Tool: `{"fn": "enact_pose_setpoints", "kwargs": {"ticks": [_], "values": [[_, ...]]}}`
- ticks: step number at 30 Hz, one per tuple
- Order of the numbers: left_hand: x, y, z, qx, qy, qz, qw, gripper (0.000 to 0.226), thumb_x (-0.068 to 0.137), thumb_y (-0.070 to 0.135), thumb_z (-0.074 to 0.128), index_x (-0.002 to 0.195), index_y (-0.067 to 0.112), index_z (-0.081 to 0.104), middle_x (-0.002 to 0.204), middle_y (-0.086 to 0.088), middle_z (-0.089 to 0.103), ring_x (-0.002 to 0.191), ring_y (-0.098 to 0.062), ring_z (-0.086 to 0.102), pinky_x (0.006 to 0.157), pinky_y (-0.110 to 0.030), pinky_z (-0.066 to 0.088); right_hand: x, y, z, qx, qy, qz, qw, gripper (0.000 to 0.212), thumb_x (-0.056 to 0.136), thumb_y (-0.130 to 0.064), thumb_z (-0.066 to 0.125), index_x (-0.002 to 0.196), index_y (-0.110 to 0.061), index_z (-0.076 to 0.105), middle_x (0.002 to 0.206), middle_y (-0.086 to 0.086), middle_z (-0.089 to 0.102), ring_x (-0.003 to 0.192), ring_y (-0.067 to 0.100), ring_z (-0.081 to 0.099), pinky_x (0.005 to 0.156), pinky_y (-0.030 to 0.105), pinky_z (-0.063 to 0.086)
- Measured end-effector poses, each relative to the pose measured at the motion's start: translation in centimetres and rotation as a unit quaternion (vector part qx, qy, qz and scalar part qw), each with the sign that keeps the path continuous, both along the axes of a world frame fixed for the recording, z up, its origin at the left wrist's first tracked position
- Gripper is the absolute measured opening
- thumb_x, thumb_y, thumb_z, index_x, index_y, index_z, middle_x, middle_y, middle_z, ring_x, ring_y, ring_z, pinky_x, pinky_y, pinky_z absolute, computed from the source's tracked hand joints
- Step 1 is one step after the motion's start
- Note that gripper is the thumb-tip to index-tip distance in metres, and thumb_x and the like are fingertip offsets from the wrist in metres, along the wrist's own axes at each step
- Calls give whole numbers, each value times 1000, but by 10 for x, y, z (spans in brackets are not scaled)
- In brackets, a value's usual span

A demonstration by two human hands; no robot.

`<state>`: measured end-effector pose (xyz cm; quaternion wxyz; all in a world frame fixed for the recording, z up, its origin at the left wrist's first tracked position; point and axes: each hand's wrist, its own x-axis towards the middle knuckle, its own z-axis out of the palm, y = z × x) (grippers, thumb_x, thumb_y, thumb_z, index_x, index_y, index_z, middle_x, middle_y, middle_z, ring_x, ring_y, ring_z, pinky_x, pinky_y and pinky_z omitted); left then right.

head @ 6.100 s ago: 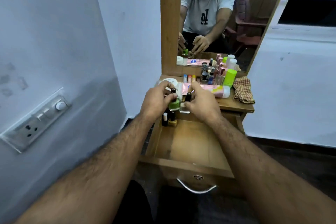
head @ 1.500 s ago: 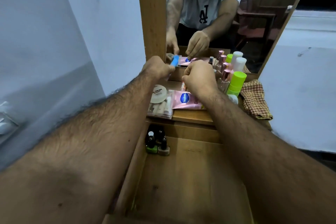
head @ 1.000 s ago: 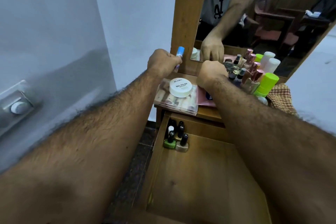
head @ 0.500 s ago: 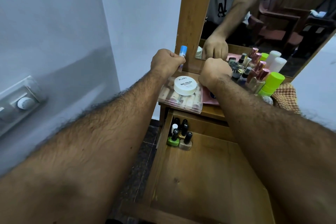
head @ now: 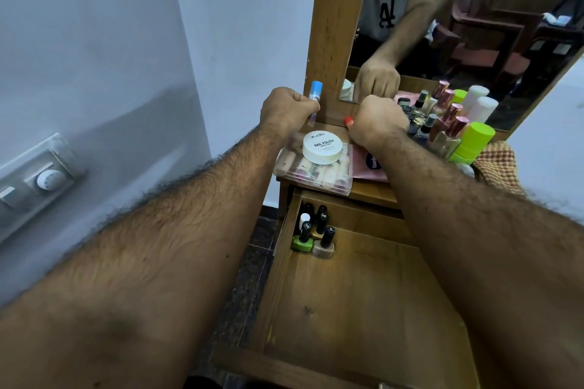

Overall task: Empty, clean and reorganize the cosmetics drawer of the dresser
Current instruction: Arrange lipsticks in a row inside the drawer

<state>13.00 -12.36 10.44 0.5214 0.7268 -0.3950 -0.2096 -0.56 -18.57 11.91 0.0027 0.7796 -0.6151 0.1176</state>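
Note:
The wooden drawer [head: 363, 300] stands pulled out under the dresser top. Several nail polish bottles [head: 313, 230] are grouped in its back left corner. My left hand [head: 286, 109] grips a small blue-capped stick [head: 315, 95] upright above the dresser top's left end. My right hand [head: 376, 121] is curled over a small stick with a red cap [head: 348, 121] that pokes out at its left side; the fingers are hidden behind the fist.
On the dresser top lie a clear case of small bottles [head: 313, 172] with a white nail polish remover tub [head: 322, 147] on it, a pink tube [head: 369, 164], several bottles [head: 442, 123], a green-capped bottle [head: 472, 142] and a checked cloth [head: 497, 169]. A mirror [head: 458, 25] stands behind.
My left hand lifted the blue-capped stick off the dresser top and holds it up. The red cap has come into sight at my right fist. The view shifted slightly.

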Motion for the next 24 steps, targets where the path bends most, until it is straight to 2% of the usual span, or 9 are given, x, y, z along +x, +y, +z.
{"fn": "enact_pose_setpoints", "kwargs": {"ticks": [3,7,12,15,17,21,24], "values": [[0,2,2,-9,-3,1,1000,15,87,25,71,91,11,72,79,5,65,79,-9,64,83,-30,56,-4,3,10,6,-81,-1,997,16,90,-29,70,97,-15,67,93,5,68,86,23,63,70,36,55],[-5,8,11,-30,-11,5,999,14,88,27,71,88,13,71,79,6,65,85,-11,66,86,-34,57,-16,7,30,28,-189,11,982,25,85,-36,72,101,-17,73,93,3,72,90,22,68,78,41,59],[-16,30,25,-59,-12,9,998,14,86,27,71,86,14,71,81,5,68,84,-10,67,84,-34,57,-36,29,44,29,-257,6,966,20,79,-34,71,80,-14,75,80,4,73,80,26,70,74,42,61],[-33,51,33,-70,6,-2,998,11,83,25,73,76,17,71,79,2,73,83,-13,70,85,-38,58,-54,51,44,30,-276,16,961,17,78,-26,70,67,-14,73,67,2,70,70,21,67,70,36,58],[-48,69,32,-63,16,-14,998,14,82,24,73,69,20,70,75,1,73,82,-15,71,85,-39,57,-64,69,40,45,-287,29,957,17,79,-23,72,63,-16,72,63,-1,68,65,18,65,69,37,59],[-80,103,17,-25,13,-29,999,20,82,27,72,64,17,72,70,4,72,80,-13,68,77,-32,55,-91,108,25,52,-292,28,955,13,78,-26,73,71,-16,73,69,-4,69,79,17,67,72,33,54],[-101,127,-7,30,35,-32,998,18,80,29,74,67,16,73,70,4,71,76,-15,66,75,-36,58,-112,138,7,79,-297,23,951,15,80,-27,74,69,-16,71,69,-2,70,77,17,67,74,34,55]]}}
